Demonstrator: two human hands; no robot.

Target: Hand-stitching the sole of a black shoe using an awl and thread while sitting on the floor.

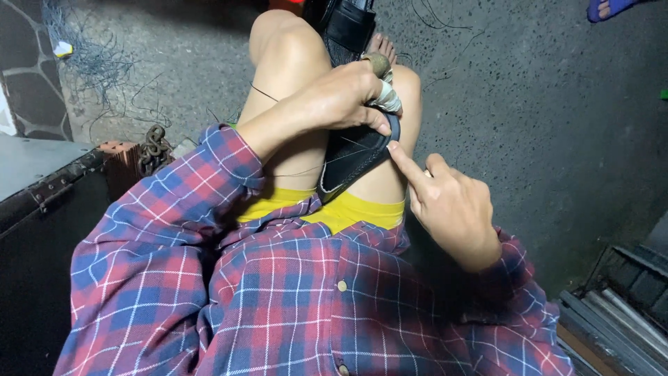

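The grip of the left hand (pixel 334 97) is clamped on a black sandal (pixel 355 157), held on edge between the bare knees (pixel 292 49). The thumb is pressed on the sole rim, and a wrapped finger with a thimble-like cap (pixel 379 64) is seen above it. The right hand (pixel 449 205) is not closed on anything; its index finger is extended and touches the sole edge just beside the left thumb. A thin thread (pixel 306 170) is seen running across the thigh toward the sandal. The step in hand is judged to be hand-stitching of the sole seam, with the stitch line being checked or the thread located. For the next move, a steady hold on the sandal and a pinch on the thread are judged necessary. A dark box (pixel 42 181) and loose thread (pixel 90 63) lie on the floor (pixel 543 104).
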